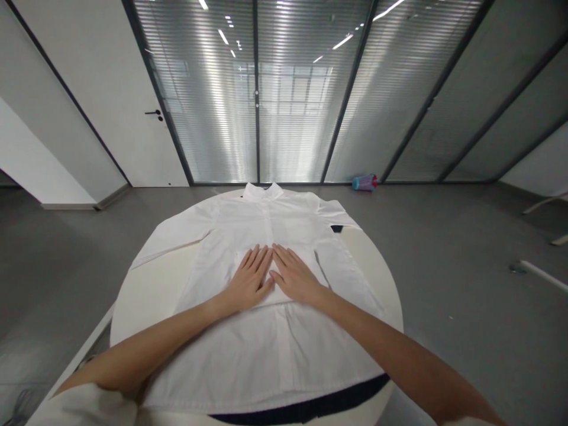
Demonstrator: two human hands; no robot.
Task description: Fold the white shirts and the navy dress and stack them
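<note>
A white collared shirt [266,222] is spread over a round white table [160,290], collar at the far edge and hem toward me. My left hand [252,277] rests flat on the middle of the shirt, fingers extended and pointing away. Beside it, my right hand [295,275] also lies flat, angled inward, so the fingertips of both hands nearly meet. Under the palms, a crosswise edge or fold runs over the white cloth; whether it is a separate layer I cannot tell. Dark cloth [310,407] shows beneath the hem.
Grey floor [448,260] surrounds the table. A blue and pink basket-like object [364,182] lies by the glass partition [293,118]. To the left is a white door with a black handle [155,113]. Pale furniture legs [539,273] stand at the right.
</note>
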